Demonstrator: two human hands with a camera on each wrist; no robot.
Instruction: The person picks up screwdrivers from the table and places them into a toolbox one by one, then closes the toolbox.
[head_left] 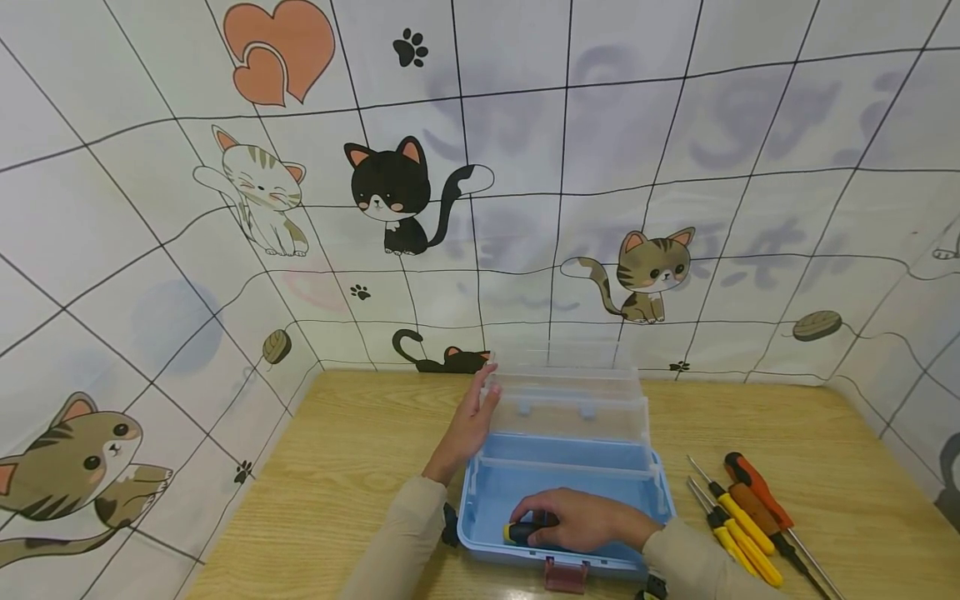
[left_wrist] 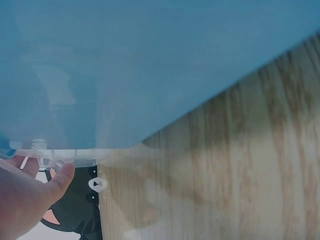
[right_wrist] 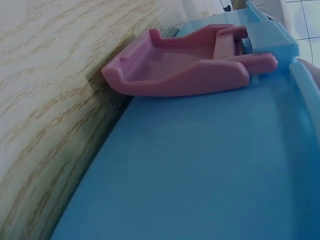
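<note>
A light blue toolbox (head_left: 480, 542) stands on the table with its clear lid (head_left: 570, 417) raised at the back. My left hand (head_left: 469, 421) holds the lid's left edge; in the left wrist view the thumb (left_wrist: 62, 180) and fingers lie at the clear rim (left_wrist: 82, 159). Inside the box, near its front wall, my right hand (head_left: 581, 521) grips a screwdriver by its black handle with a yellow end (head_left: 517, 533). Its shaft is hidden. The pink latch (right_wrist: 175, 62) on the front hangs unfastened; the right wrist view does not show the right hand's grip.
Right of the box lie several tools on the wooden table (head_left: 360, 467): a red-and-black screwdriver (head_left: 757, 487), a brown-handled tool (head_left: 753, 508) and yellow-handled ones (head_left: 742, 521). A cat-patterned wall covering (head_left: 517, 233) rises behind and at the sides.
</note>
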